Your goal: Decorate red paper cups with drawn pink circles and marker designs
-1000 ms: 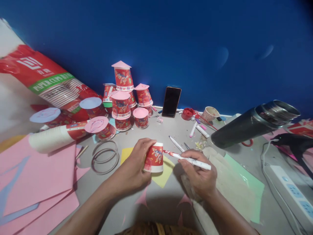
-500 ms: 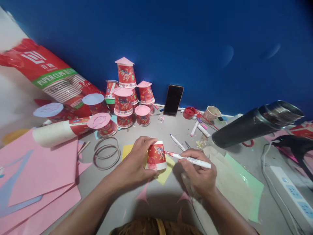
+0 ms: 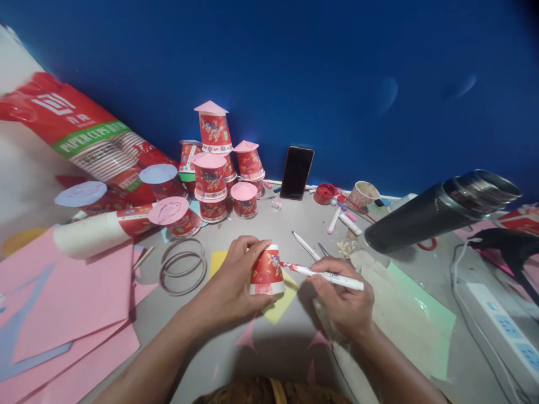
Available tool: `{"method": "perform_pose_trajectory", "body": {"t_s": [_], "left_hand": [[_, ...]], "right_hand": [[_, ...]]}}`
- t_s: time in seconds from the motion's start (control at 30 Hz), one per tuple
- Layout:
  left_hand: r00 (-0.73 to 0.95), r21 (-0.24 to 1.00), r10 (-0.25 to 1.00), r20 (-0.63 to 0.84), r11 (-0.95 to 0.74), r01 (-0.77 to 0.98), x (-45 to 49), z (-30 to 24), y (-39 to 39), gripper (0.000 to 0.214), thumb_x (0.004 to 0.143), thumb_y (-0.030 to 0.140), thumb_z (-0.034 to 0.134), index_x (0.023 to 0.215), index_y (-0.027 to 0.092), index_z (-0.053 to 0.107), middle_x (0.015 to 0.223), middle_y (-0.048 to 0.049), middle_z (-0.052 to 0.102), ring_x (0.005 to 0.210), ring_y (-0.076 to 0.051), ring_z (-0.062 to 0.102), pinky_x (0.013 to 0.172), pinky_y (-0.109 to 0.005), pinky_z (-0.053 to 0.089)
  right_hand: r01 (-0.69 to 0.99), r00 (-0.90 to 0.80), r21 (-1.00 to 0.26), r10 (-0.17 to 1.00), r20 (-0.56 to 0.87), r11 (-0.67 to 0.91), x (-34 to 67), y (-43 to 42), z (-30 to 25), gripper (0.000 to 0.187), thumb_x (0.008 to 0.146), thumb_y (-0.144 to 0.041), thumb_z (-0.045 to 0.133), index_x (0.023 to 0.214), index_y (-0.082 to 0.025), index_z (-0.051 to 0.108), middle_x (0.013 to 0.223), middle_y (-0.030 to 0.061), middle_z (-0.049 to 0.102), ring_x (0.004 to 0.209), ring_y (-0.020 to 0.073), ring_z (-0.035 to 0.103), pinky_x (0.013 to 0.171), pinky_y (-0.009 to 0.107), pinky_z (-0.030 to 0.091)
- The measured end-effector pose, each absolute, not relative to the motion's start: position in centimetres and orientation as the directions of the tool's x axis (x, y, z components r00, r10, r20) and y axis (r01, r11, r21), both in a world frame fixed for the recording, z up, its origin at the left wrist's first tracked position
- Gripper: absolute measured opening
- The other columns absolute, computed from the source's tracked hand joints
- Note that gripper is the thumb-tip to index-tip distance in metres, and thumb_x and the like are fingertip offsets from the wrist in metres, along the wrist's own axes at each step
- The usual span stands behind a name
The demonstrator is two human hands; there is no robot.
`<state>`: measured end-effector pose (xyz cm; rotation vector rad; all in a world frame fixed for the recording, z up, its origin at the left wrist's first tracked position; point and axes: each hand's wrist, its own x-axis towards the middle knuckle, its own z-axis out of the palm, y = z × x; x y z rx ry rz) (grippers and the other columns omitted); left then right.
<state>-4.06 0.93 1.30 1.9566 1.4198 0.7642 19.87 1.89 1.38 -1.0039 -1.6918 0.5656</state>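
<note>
My left hand [image 3: 240, 275] grips an upside-down red paper cup [image 3: 268, 272] by its left side, over a yellow paper sheet [image 3: 275, 311]. The cup has a printed picture, a white band at top and bottom, and a pink-coloured patch near its lower edge. In my right hand [image 3: 345, 292] is a white marker [image 3: 328, 275] with a red tip end, held like a pen. Its tip points left and meets, or nearly meets, the cup's right side. Beyond my hands, another marker [image 3: 306, 246] lies uncapped on the grey table [image 3: 252, 233].
Stacked red cups with pink paper roofs [image 3: 210, 177] stand at back left, near a paper cup bag [image 3: 92, 132]. Pink sheets [image 3: 76, 303] and metal rings [image 3: 183, 266] lie left. A phone [image 3: 297, 173] leans at the wall; a thermos [image 3: 438, 210] and power strip [image 3: 501, 320] are right.
The cup has shifted very slightly left and down in my left hand. The marker stays at the cup's right side. The view has moved a little.
</note>
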Motion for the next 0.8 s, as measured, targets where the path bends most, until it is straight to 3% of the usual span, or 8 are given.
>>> {"method": "perform_pose_trajectory", "body": {"t_s": [0.27, 0.57, 0.8], "left_hand": [[0.240, 0.651, 0.961, 0.138, -0.271, 0.709, -3.9, 0.7, 1.3, 0.090, 0.072, 0.037, 0.088, 0.152, 0.027, 0.047, 0.139, -0.0135, 0.054, 0.132, -0.039, 0.050, 0.114, -0.060, 0.044], [0.321, 0.763, 0.942, 0.099, -0.279, 0.584, -5.4, 0.5, 1.3, 0.079, 0.087, 0.042, 0.078, 0.157, 0.033, 0.042, 0.152, -0.0135, 0.051, 0.146, -0.037, 0.044, 0.122, -0.060, 0.039], [0.328, 0.737, 0.945, -0.008, -0.216, 0.640, -7.0, 0.2, 1.5, 0.088, 0.087, 0.050, 0.077, 0.162, 0.028, 0.036, 0.161, -0.0184, 0.046, 0.149, -0.040, 0.044, 0.122, -0.062, 0.039]], "right_hand": [[0.330, -0.140, -0.797, 0.862, 0.488, 0.505, 19.9, 1.7, 1.1, 0.007, 0.089, -0.021, 0.069, 0.086, -0.023, 0.075, 0.074, 0.0005, 0.078, 0.056, 0.0155, 0.069, 0.058, 0.026, 0.056], [0.353, -0.122, -0.795, 0.866, 0.485, 0.494, 19.8, 1.9, 1.6, 0.009, 0.088, -0.022, 0.069, 0.082, -0.023, 0.075, 0.071, 0.0013, 0.077, 0.056, 0.0165, 0.068, 0.057, 0.027, 0.057], [0.358, -0.118, -0.757, 0.831, 0.544, 0.546, 19.9, 2.1, 1.5, 0.009, 0.088, -0.018, 0.068, 0.083, -0.023, 0.074, 0.071, -0.0004, 0.076, 0.057, 0.0152, 0.069, 0.057, 0.024, 0.056]]}}
